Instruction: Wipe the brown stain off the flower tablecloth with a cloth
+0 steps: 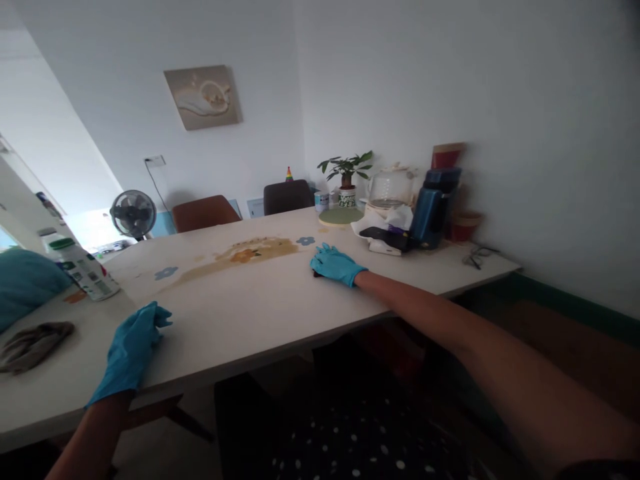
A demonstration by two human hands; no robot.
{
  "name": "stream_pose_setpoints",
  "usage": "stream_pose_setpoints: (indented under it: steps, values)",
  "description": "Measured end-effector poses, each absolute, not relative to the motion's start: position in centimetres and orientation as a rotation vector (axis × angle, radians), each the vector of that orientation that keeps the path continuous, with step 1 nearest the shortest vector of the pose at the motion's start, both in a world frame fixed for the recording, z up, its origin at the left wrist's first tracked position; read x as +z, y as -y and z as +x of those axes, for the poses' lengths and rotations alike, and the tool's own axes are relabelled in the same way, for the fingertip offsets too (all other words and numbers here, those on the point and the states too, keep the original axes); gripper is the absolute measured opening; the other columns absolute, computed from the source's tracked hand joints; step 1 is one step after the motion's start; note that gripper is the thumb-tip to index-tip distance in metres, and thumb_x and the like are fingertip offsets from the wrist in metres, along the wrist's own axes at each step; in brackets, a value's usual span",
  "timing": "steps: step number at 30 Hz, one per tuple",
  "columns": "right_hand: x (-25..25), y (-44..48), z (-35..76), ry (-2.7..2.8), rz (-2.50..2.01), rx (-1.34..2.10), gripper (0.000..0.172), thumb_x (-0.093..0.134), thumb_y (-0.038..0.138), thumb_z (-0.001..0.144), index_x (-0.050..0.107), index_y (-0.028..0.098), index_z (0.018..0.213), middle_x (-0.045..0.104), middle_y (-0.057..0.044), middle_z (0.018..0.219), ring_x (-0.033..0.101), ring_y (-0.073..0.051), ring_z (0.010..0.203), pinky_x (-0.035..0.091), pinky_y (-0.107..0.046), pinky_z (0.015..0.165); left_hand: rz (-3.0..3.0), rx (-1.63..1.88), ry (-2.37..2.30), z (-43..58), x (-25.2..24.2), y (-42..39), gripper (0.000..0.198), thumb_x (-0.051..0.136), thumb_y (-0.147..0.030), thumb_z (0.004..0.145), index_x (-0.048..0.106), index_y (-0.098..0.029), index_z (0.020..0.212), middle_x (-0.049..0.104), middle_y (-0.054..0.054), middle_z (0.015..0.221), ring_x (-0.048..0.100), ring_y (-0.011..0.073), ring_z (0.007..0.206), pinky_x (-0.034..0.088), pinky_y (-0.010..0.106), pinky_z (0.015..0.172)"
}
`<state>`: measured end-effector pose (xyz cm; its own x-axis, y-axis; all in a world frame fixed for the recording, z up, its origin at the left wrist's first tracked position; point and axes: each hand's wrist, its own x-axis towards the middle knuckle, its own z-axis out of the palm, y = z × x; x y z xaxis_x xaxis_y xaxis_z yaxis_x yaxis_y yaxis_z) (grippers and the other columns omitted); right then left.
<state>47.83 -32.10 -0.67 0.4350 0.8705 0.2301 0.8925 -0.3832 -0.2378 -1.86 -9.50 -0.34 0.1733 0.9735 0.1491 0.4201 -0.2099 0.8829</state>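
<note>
Both hands, in blue gloves, rest on a stained white surface; the right hand (pixel 336 265) presses on a small dark object, the left hand (pixel 134 347) lies loosely curled at the near edge.

The right hand lies flat, fingers spread, palm down over a dark object (pixel 317 273) of which only a sliver shows, too little to identify; it looks thin and probably soft and light, best held under the palm or pinched at its edge. It sits just right of a brown spill (pixel 250 255) dried across the surface (pixel 260 307). The left hand holds nothing. Further left lie a crumpled brown cloth (pixel 33 343) and a tipped spray bottle (pixel 83 267). Against the far wall stand a potted plant (pixel 347 175), a glass kettle (pixel 390 187) and a blue case (pixel 429 217); spectacles (pixel 477 255) lie nearby.
</note>
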Motion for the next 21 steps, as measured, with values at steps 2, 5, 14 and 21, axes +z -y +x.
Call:
stream_pose_setpoints:
  steps: [2,5,14,21]
  values:
    - [-0.7,32.1,47.1,1.563,-2.367,-0.052,0.034,0.069,0.039,0.125,0.1,0.026,0.13,0.079,-0.019,0.183,0.053,-0.038,0.193,0.038,-0.062,0.162,1.691,1.004,-1.29,-2.0,-0.7,9.3,0.046,0.065,-0.07,0.094,0.078,-0.026,0.099,0.089,0.016,0.108,0.077,0.0345,0.099,0.062,0.044,0.084]
    - [-0.7,31.9,45.5,1.625,-2.346,-0.021,0.037,0.066,0.041,0.126,0.1,0.03,0.137,0.077,-0.014,0.187,0.046,-0.037,0.197,0.035,-0.062,0.165,1.683,1.015,-1.254,-2.2,-1.3,8.9,0.046,0.069,-0.071,0.094,0.078,-0.026,0.099,0.086,0.014,0.106,0.078,0.0348,0.103,0.061,0.042,0.082]
    - [-1.0,27.5,38.8,1.805,-2.201,0.024,0.036,0.068,0.036,0.127,0.1,0.025,0.138,0.063,-0.019,0.199,0.045,-0.037,0.198,0.033,-0.055,0.165,1.677,1.014,-1.225,-2.6,-2.3,7.8,0.051,0.076,-0.076,0.094,0.078,-0.025,0.095,0.081,0.011,0.099,0.075,0.0307,0.094,0.061,0.039,0.082]
    - [-1.4,22.6,33.0,1.87,-2.005,0.059,0.023,0.08,0.039,0.124,0.103,0.035,0.126,0.071,-0.01,0.192,0.055,-0.037,0.192,0.042,-0.058,0.162,1.698,1.014,-1.257,-2.0,-1.5,9.2,0.053,0.07,-0.078,0.098,0.072,-0.026,0.087,0.076,0.01,0.091,0.071,0.0297,0.088,0.06,0.04,0.081]
